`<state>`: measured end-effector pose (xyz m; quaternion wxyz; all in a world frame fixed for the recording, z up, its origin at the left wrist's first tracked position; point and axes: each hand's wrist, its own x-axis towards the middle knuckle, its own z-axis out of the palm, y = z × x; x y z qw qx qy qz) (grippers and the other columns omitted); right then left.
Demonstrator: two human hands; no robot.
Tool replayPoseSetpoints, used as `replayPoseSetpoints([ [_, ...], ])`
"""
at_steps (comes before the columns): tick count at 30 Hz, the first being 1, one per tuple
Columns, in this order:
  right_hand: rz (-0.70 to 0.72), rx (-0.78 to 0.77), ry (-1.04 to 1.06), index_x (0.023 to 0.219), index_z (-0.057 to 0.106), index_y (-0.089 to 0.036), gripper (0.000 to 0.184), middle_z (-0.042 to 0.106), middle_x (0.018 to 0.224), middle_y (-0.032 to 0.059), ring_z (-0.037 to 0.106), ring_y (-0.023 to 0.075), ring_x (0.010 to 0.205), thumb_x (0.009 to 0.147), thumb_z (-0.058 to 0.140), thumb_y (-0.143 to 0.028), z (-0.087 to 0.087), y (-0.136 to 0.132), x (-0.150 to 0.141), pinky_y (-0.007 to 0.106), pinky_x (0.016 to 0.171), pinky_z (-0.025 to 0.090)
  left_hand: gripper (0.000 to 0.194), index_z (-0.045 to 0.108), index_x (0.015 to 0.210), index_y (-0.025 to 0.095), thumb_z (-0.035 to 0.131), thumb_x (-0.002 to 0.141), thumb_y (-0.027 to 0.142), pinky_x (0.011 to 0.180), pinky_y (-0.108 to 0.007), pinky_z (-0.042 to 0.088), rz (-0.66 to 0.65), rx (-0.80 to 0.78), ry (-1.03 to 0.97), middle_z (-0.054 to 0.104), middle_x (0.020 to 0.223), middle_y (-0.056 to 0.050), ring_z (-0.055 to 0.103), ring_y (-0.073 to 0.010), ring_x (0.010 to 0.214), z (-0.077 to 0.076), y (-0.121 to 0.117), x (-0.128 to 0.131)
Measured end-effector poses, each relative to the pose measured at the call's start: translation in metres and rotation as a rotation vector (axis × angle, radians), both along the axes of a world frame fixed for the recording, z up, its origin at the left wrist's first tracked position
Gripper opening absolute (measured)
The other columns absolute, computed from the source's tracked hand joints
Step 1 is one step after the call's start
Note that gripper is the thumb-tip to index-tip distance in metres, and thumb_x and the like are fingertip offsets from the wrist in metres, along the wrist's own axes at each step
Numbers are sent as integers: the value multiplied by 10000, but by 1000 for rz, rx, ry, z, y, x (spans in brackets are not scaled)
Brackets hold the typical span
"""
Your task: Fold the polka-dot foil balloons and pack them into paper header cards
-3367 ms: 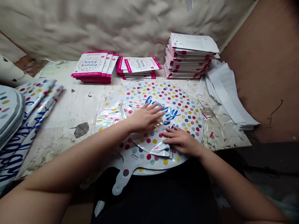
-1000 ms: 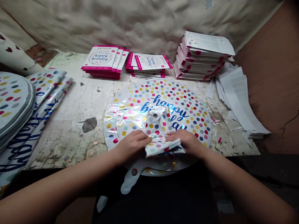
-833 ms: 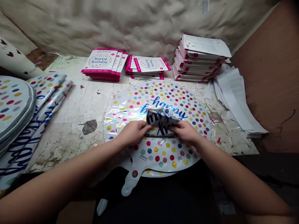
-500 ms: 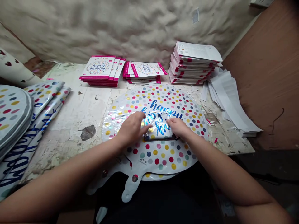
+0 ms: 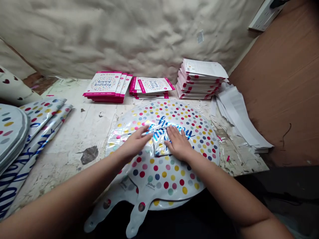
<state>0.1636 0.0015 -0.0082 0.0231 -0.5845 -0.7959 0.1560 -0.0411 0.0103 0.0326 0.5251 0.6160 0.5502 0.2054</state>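
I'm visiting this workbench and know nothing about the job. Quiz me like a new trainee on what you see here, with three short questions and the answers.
1. True or false: the right hand rests on the folded part of the round white foil balloon with coloured polka dots.
2. Multiple choice: the square white packets at the back have edges of which colour? A pink, B green, C black.
3. Fill in the blank: the dark grey stain on the pale scuffed bench lies to the ___ of the balloon in this view.

Key: 1 true; 2 A; 3 left.
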Motion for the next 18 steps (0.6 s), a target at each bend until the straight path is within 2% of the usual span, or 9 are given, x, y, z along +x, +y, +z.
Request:
replayPoseSetpoints([
  [2, -9, 8, 33, 1454, 168, -114, 632, 119, 1520, 96, 92, 246, 1399, 932, 229, -466, -2, -2, -1, 496, 1125, 71, 521, 424, 1239, 152, 542, 815, 431, 854, -344, 489, 165, -402, -222, 558, 1230, -160, 592, -226, 1070, 10, -7, -2],
  [4, 8, 19, 63, 1452, 176, -102, 634, 123, 1517, 107, 91, 249, 1399, 930, 250, -454, -5, -7, -2, 484, 1130, 80, 423, 513, 1049, 158, 645, 743, 418, 704, -292, 517, 194, -646, -300, 645, 1011, -103, 660, -189, 841, 14, -11, 3],
  [6, 55, 25, 94, 1449, 189, -100, 629, 146, 1512, 116, 108, 250, 1396, 928, 267, -444, -5, -7, -2, 481, 1130, 105, 334, 520, 843, 161, 697, 692, 402, 534, -227, 472, 202, -696, -272, 637, 735, -27, 621, -134, 601, 13, -7, 14],
  [8, 121, 33, 127, 1443, 220, -137, 620, 197, 1506, 106, 164, 245, 1387, 915, 318, -446, 2, 8, 3, 475, 1120, 173, 274, 486, 746, 173, 700, 678, 331, 440, -191, 399, 242, -667, -254, 569, 566, 25, 535, -98, 462, 12, 2, 27],
  [11, 33, 215, 133, 1446, 203, -198, 632, 158, 1524, 75, 149, 238, 1392, 884, 423, -383, 33, 64, 25, 450, 1105, 240, 194, 512, 792, 175, 623, 634, 160, 526, -221, 464, 329, -656, -413, 620, 636, -2, 592, -130, 545, 17, 15, 37],
  [13, -179, 437, 71, 1460, 135, -175, 649, 60, 1538, 83, 50, 238, 1405, 882, 421, -248, 65, 119, 49, 447, 1124, 184, 241, 538, 824, 171, 572, 590, 125, 625, -274, 507, 352, -654, -511, 651, 725, -32, 639, -179, 654, 25, 18, 33],
  [14, -266, 491, 14, 1463, 113, -153, 683, 49, 1536, 107, 34, 257, 1404, 866, 441, -198, 82, 147, 63, 469, 1125, 158, 250, 544, 820, 173, 565, 576, 124, 640, -291, 513, 359, -634, -519, 650, 726, -34, 644, -193, 668, 29, 17, 29],
  [16, -349, 436, -125, 1453, 158, -115, 794, 126, 1515, 168, 92, 339, 1387, 779, 576, -163, 113, 196, 92, 550, 1086, 185, 264, 552, 831, 190, 595, 575, 142, 637, -306, 516, 356, -571, -505, 645, 714, -17, 642, -198, 658, 36, 11, 18],
  [18, -337, 385, -160, 1376, 383, -146, 686, 368, 1427, 164, 329, 354, 1304, 735, 628, -139, 139, 227, 118, 527, 1024, 315, 294, 568, 865, 211, 669, 589, 193, 672, -328, 522, 325, -529, -491, 653, 736, -6, 646, -206, 683, 39, 2, 4],
])
